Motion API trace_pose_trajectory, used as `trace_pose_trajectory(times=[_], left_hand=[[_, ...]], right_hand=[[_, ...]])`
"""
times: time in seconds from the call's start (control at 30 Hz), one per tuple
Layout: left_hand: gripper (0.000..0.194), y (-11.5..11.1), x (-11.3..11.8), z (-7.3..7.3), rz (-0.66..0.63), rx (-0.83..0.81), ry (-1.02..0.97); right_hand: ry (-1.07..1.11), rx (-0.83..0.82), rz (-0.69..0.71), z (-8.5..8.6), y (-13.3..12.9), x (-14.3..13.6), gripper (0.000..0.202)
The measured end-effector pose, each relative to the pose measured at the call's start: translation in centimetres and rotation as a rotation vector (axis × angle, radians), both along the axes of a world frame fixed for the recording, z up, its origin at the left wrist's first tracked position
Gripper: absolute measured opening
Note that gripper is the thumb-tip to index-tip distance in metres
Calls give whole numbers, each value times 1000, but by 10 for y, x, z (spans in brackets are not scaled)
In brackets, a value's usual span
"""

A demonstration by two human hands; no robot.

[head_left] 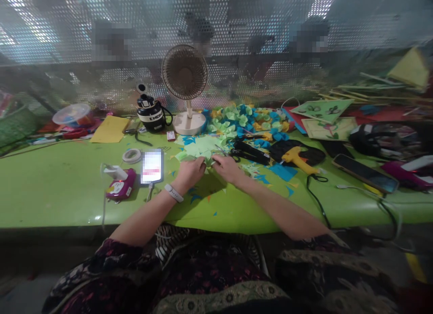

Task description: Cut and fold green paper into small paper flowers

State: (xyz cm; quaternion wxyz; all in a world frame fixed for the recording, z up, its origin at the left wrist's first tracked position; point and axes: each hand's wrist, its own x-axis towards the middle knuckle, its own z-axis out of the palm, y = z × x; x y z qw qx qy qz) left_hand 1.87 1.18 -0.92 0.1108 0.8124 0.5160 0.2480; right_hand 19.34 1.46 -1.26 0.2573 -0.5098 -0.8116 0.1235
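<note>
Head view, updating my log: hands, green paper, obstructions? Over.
Left hand and right hand close together, exact hold unclear. Green paper just beyond them. Scissors beside right hand, paper scraps around.

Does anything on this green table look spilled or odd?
The small blue and orange paper scraps, strewn in no order across the shiny green tabletop near the bare left hand, look untidy. Nothing else stands out.

Looks like a handicraft workshop, w/ a long green-topped worktable (71, 174) set agst a perforated screen (230, 30). Paper flowers (241, 117) in grn, blue & yellow are heaped at the back, cut paper offcuts (290, 191) strewn abt. Nr them: yellow hot-glue gun (297, 160), blk stapler (252, 152). Tape roll (124, 157) L side; decorated paper triangle (323, 109) & thin sticks (368, 88) R side.
</note>
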Motion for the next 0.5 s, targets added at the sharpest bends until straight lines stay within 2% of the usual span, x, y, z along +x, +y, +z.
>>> trace_pose_trajectory(times=[0.13, 0.3, 0.4, 0.5], left_hand=[[14, -3, 3, -3, 18, -14, 33], [20, -5, 7, -7, 15, -23, 80], [28, -8, 10, -10, -13, -35, 36], [45, -11, 11, -18, -78, -28, -71]], right_hand=[[-66, -16, 11, -3, 0, -5, 20], [-13, -24, 18, -5, 1, -5, 19], [0, -35, -43, -2, 0, -6, 20], [6, -67, -44, 0, -4, -9, 26]])
